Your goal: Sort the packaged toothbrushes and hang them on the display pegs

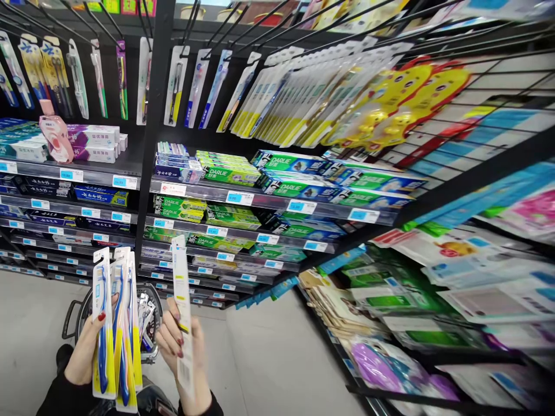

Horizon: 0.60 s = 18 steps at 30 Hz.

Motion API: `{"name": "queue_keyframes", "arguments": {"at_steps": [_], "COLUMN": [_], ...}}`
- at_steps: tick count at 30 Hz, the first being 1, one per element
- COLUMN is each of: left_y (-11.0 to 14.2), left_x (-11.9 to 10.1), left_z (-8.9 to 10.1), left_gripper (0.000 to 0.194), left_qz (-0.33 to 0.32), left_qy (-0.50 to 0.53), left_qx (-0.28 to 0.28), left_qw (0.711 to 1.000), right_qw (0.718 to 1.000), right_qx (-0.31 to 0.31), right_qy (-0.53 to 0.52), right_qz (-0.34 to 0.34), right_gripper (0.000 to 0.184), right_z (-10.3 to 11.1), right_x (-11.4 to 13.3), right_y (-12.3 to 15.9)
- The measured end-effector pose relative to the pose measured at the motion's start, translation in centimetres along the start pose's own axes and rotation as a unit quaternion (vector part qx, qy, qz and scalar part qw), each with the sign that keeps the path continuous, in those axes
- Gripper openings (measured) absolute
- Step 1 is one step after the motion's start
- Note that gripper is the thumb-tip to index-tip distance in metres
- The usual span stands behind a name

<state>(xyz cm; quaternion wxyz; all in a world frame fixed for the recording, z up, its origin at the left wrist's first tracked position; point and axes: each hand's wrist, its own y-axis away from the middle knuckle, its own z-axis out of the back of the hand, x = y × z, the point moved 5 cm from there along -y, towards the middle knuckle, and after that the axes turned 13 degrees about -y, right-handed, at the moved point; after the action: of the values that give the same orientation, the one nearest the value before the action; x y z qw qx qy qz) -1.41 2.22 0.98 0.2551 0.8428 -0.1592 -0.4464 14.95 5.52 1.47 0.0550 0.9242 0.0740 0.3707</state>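
Observation:
My left hand [90, 342] is closed around several packaged toothbrushes [103, 323], blue-handled in white and yellow packs, held upright and fanned out. A single toothbrush pack [182, 315] is gripped by my right hand [173, 335], its back with printed text and a barcode turned towards me. Between and below my hands stands a dark basket [158, 315] with several small packs inside. Straight ahead, a long row of similar white and yellow toothbrush packs [299, 104] hangs from hooks.
Toothpaste boxes [290, 185] fill the shelves in front, with price labels along the edges. Yellow duck-shaped packs [403, 104] hang at the upper right. A side rack with bagged goods [403, 335] runs along the right. Grey floor [260, 358] lies below.

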Motion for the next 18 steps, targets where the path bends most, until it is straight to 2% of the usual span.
{"name": "queue_keyframes", "arguments": {"at_steps": [2, 4, 7, 10, 14, 18], "left_y": [0.2, 0.3, 0.5, 0.6, 0.5, 0.4], "left_x": [0.0, -0.1, -0.1, 0.1, 0.5, 0.6], "left_z": [0.0, 0.0, -0.1, -0.3, -0.7, -0.8], "left_gripper": [0.057, 0.05, 0.045, 0.049, 0.058, 0.057], "left_qz": [-0.004, -0.006, -0.012, -0.014, -0.012, -0.027], "left_qy": [-0.001, -0.002, 0.002, 0.011, 0.02, 0.001], "left_qx": [0.006, 0.017, 0.024, 0.012, 0.012, 0.022], "left_qw": [1.0, 1.0, 1.0, 1.0, 1.0, 0.999], "right_qw": [0.991, 0.962, 0.925, 0.916, 0.908, 0.907], "right_qx": [-0.003, -0.021, -0.003, 0.019, -0.007, 0.05], "right_qy": [0.124, 0.256, 0.369, 0.391, 0.404, 0.406], "right_qz": [0.041, 0.09, 0.094, 0.087, 0.109, 0.1], "right_gripper": [0.026, 0.03, 0.031, 0.032, 0.034, 0.034], "right_z": [0.0, -0.1, -0.8, -2.0, -2.8, -3.7], "right_x": [1.2, 2.2, 2.0, 0.9, 0.1, -0.3], "right_y": [0.0, 0.1, 0.6, 1.4, 2.3, 2.4]}}
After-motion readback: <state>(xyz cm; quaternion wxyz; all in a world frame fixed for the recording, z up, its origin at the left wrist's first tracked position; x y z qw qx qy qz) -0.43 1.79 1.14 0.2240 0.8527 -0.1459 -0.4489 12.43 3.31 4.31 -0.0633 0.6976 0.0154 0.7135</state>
